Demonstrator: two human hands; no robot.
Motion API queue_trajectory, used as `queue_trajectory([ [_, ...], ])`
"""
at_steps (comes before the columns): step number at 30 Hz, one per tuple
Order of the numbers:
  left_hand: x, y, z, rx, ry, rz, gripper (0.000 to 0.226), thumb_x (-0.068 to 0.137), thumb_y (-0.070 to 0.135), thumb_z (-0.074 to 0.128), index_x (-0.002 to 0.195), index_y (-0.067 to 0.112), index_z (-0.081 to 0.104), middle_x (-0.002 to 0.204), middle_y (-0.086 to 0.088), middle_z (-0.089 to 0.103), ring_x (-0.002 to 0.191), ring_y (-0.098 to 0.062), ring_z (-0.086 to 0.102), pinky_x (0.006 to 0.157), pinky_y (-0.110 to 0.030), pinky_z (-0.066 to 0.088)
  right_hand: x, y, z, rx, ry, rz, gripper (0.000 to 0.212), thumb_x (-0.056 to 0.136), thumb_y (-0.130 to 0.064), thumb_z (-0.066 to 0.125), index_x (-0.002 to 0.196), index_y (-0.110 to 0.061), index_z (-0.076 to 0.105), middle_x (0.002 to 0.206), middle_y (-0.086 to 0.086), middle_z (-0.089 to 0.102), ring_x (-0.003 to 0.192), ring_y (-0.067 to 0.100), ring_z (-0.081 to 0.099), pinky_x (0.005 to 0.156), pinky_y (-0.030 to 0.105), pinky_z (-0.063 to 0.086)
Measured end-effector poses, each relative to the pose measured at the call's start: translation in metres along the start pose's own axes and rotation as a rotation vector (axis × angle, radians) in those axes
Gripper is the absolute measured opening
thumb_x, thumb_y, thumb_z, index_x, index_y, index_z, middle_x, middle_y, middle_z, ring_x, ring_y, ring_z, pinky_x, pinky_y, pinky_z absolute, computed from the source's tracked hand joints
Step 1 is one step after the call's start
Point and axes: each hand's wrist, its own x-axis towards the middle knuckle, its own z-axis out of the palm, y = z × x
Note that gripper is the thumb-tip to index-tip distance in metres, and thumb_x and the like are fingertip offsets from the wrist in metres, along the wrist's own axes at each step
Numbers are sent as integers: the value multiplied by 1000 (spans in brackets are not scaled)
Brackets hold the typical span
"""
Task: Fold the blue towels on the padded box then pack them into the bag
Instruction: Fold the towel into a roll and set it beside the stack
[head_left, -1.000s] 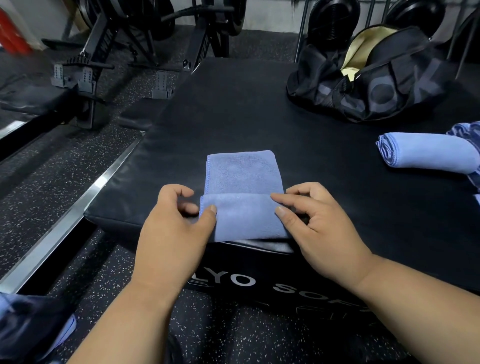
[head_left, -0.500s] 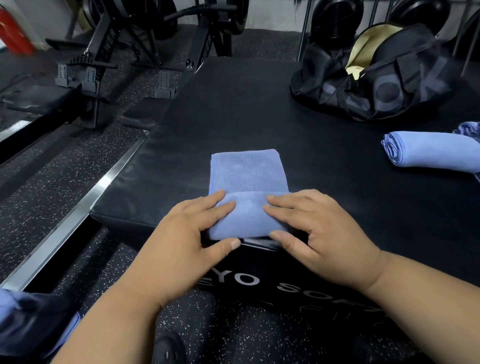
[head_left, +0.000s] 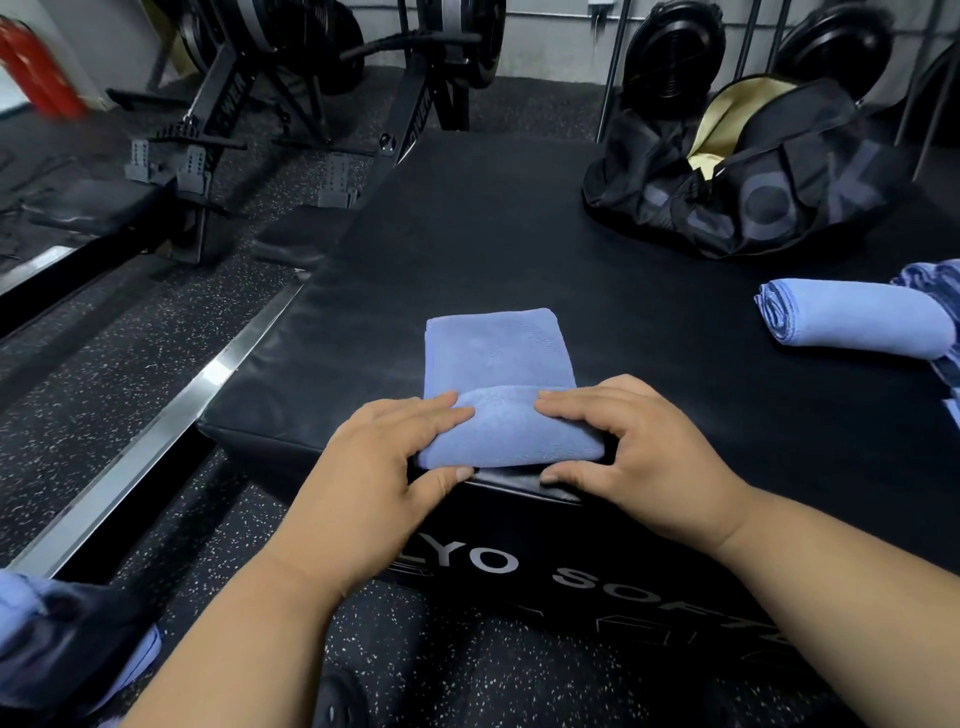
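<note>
Since the earlier frame the rolled near end of the blue towel has grown thicker and both hands have closed in on it. The left hand pinches the roll's left end, fingers on top, thumb beneath. The towel lies at the near edge of the padded box. The right hand grips the right end likewise. Farther right lie a rolled towel and the open bag.

left hand: fingers flat, thumb tucked under | right hand: same
</note>
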Motion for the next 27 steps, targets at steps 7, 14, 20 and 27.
queue_trajectory([
  [7, -9, 18, -21, -341, 2, -131, 26, 92, 56, 73, 115, 44, 71, 113, 22, 73, 110, -5, 68, 95, -37, 54, -9, -19, -13, 406, 92, 129, 55, 78, -33, 92, 127, -38, 68, 95, -5, 72, 78, 12, 69, 82, 33, 57],
  [14, 2, 20, -9, -350, 104, -342, 21, 94, 57, 65, 109, 43, 70, 96, 14, 75, 92, -6, 70, 87, -36, 57, 6, -20, 4, 432, 197, 364, 23, 87, -47, 80, 107, -40, 72, 83, 0, 63, 74, 18, 57, 70, 22, 47],
  [20, 16, 22, 4, -306, 233, -511, 25, 94, 62, 63, 101, 39, 72, 82, 10, 73, 77, -5, 67, 71, -32, 55, 21, -16, 7, 349, 206, 447, 18, 89, -53, 76, 99, -39, 73, 83, -10, 68, 78, 4, 63, 71, 16, 45],
  [27, 15, 30, 4, -158, 343, -327, 30, 98, 54, 63, 123, 39, 71, 116, 24, 68, 109, 7, 61, 97, -23, 48, 27, -14, 7, 269, 159, 464, 19, 89, -57, 74, 98, -40, 75, 84, -24, 69, 84, 1, 63, 74, 19, 45],
])
